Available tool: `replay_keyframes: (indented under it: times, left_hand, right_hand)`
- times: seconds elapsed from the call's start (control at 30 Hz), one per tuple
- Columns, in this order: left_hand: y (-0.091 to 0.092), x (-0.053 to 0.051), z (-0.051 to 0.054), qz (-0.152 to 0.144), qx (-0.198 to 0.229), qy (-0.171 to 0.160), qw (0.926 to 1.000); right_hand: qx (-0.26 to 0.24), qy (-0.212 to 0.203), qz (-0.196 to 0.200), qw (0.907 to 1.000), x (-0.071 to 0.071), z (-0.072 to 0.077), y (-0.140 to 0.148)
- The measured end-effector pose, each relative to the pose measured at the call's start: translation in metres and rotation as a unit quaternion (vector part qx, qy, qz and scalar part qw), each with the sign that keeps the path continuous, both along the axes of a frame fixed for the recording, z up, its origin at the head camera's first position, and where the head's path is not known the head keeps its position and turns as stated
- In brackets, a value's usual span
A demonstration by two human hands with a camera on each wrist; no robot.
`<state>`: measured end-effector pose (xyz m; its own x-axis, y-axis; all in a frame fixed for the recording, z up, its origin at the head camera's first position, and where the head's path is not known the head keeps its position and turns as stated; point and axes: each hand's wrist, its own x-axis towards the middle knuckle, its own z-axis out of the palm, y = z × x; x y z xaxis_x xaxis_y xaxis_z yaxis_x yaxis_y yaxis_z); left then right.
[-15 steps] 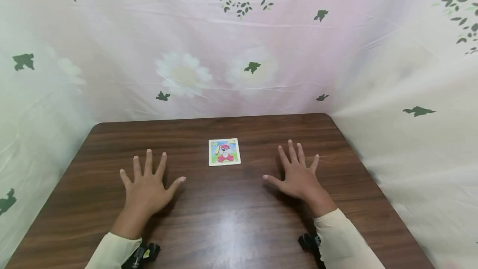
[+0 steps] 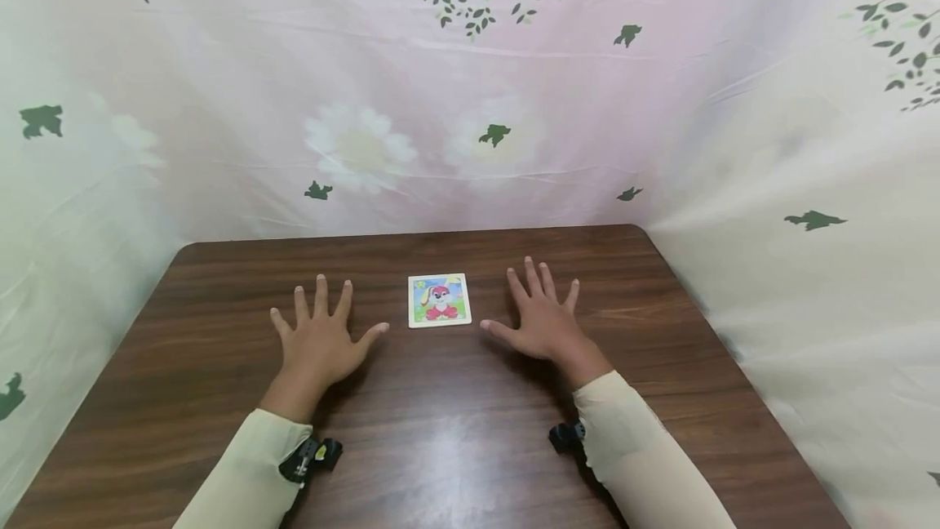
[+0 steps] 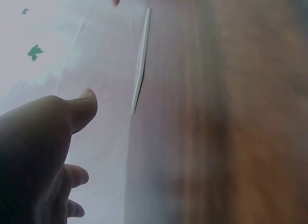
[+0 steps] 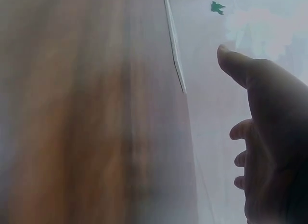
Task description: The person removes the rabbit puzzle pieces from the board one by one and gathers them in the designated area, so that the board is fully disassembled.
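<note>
A square picture puzzle (image 2: 439,300) with a pink-and-white cartoon dog and a pale border lies flat near the far side of the table. My left hand (image 2: 321,349) is to its left, fingers spread and holding nothing. On the other side, my right hand (image 2: 545,325) has its fingers spread too, its thumb close to the puzzle's right edge but apart from it. Both wrist views show the puzzle edge-on as a thin pale strip (image 3: 142,62), with the thumb of each hand apart from it.
The brown wood-grain table (image 2: 441,447) has rounded far corners. Behind it hangs a pale cloth (image 2: 257,104) printed with green birds, leaves and flowers, which also closes in both sides. A black camera strap (image 2: 312,457) sits on the left wrist, and a similar one (image 2: 567,436) on the right.
Both hands have moved inward and slightly forward, closer to the puzzle from each side. The puzzle has stayed in place on the table.
</note>
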<state>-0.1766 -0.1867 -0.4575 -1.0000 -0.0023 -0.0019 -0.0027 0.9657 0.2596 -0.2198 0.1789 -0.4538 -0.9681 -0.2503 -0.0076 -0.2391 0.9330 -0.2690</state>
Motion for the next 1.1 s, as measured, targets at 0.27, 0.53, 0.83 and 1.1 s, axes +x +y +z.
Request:
replay_keyframes:
  times: [0.27, 0.53, 0.83, 1.1]
  left_hand:
    - [0.015, -0.022, -0.009, -0.020, 0.027, -0.032, 0.9989]
    - [0.016, -0.046, -0.017, -0.042, 0.057, -0.040, 0.9967]
    - [0.029, -0.062, -0.028, -0.096, 0.097, -0.039, 0.9899]
    - [0.034, -0.065, -0.033, -0.109, 0.105, -0.052, 0.9871]
  right_hand:
    - [0.004, 0.019, 0.048, 0.9987, -0.031, 0.006, -0.029]
    - [-0.048, 0.011, 0.082, 0.9954, -0.052, 0.002, -0.054]
    - [-0.161, -0.015, 0.107, 0.9810, -0.066, -0.010, -0.076]
    - [-0.189, -0.010, 0.145, 0.9711, -0.078, -0.019, -0.098]
